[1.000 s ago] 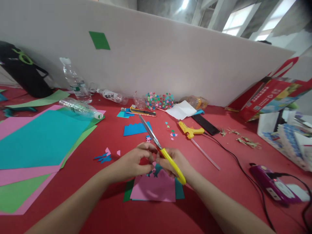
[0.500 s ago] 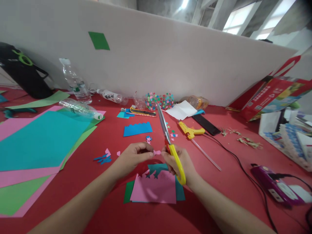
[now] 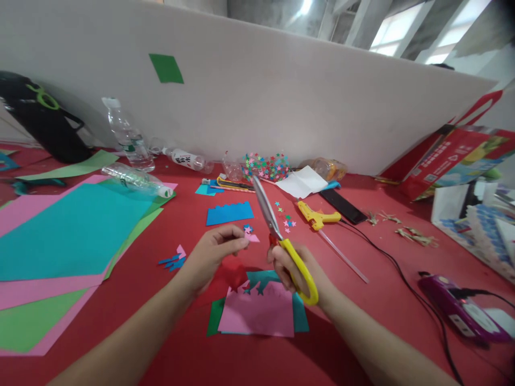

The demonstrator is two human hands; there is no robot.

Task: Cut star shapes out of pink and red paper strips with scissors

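Over the far-right corner of the pink sheet [image 3: 257, 313], my right hand [image 3: 296, 264] has fingers curled around the scissors [image 3: 286, 248]. Beyond the sheet, my left hand [image 3: 211, 253] bends inward; whether it pinches the pink scrap [image 3: 253, 237], I cannot tell.

We angle both forearms [image 3: 155, 316] inward; our left hand [image 3: 217, 251] pinches thumb toward forefinger, and our right hand [image 3: 292, 265] curls its fingers, near the left but apart.

The hands [image 3: 213, 249] have parted, with the pink scrap [image 3: 253, 237] now only at the left fingertips [image 3: 243, 243].
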